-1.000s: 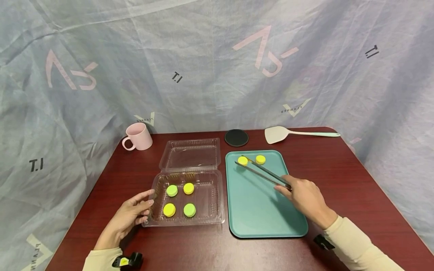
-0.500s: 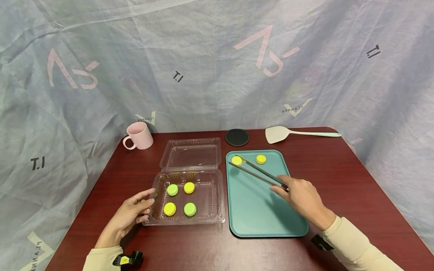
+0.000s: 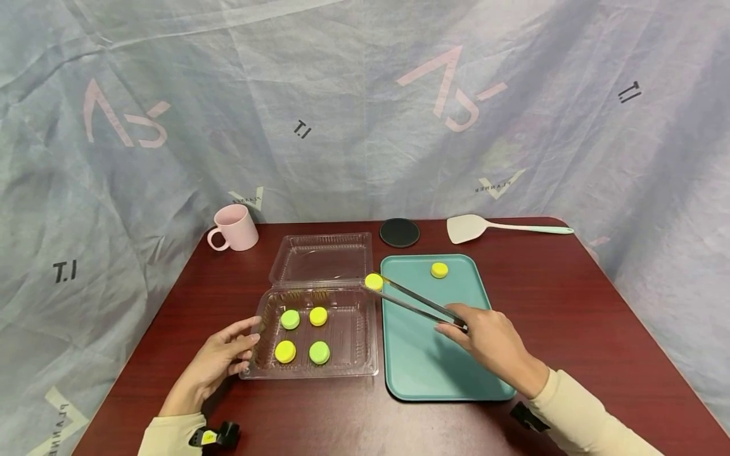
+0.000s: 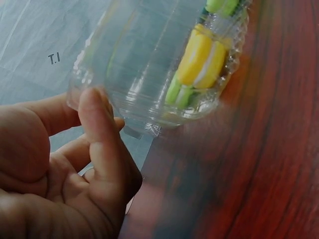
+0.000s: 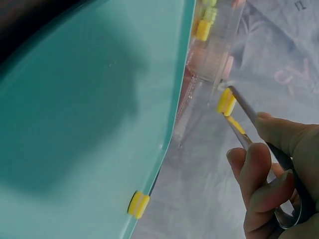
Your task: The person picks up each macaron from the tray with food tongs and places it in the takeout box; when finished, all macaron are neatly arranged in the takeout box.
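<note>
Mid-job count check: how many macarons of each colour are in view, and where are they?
Yellow macarons: 4 (2 in the clear container, 1 between the tips of the tongs, 1 on the teal tray)
Green macarons: 2 (both in the clear container)
Total: 6

In the left wrist view, we see the top edge crop the clear plastic container and a green macaron; the right wrist view cuts off the teal tray. We cannot read the tiny yellow label.
</note>
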Available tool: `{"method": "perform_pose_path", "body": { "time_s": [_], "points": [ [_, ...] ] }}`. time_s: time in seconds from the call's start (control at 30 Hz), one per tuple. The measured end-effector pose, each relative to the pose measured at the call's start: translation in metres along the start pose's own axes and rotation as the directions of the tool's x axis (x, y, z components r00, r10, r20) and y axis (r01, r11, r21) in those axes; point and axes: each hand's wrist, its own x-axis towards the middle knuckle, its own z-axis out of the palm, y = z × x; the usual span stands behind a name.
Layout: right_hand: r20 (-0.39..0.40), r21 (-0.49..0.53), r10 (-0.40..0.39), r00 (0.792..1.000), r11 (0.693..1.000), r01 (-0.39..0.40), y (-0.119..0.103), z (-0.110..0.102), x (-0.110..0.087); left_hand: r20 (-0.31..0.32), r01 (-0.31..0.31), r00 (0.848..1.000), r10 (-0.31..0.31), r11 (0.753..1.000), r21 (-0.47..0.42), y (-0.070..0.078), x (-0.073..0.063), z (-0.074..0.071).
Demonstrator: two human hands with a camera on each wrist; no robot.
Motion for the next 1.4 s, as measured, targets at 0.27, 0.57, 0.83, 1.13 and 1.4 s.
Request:
{"method": "perform_pose_path", "body": {
  "time_s": [0.27, 0.57, 0.83, 1.13, 1.4],
  "points": [
    [0.015, 0.028, -0.053, 0.998, 0.998, 0.053, -0.012, 0.005, 0.005, -0.016, 0.002, 1.0, -0.003, 1.0, -0.013, -0.001, 0.0, 0.001],
    [0.084, 0.037, -0.148, 0.985, 0.989, 0.146, -0.029, 0.01, 0.017, -0.013, -0.002, 1.0, 0.002, 1.0, -0.013, -0.002, 0.001, 0.001],
    [0.167, -0.017, -0.183, 0.969, 0.982, 0.189, -0.044, 0.009, 0.031, -0.026, 0.001, 1.0, -0.001, 1.0, -0.011, -0.003, 0.001, 0.001],
    [0.233, -0.22, -0.166, 0.958, 0.951, 0.218, -0.065, 0.005, 0.046, -0.027, -0.011, 1.0, 0.011, 1.0, -0.007, -0.002, 0.001, 0.0],
    [0.228, -0.313, -0.169, 0.959, 0.92, 0.237, -0.074, 0.008, 0.051, -0.021, -0.003, 1.0, 0.003, 1.0, -0.002, -0.004, 0.001, 0.0]
  ]
}}
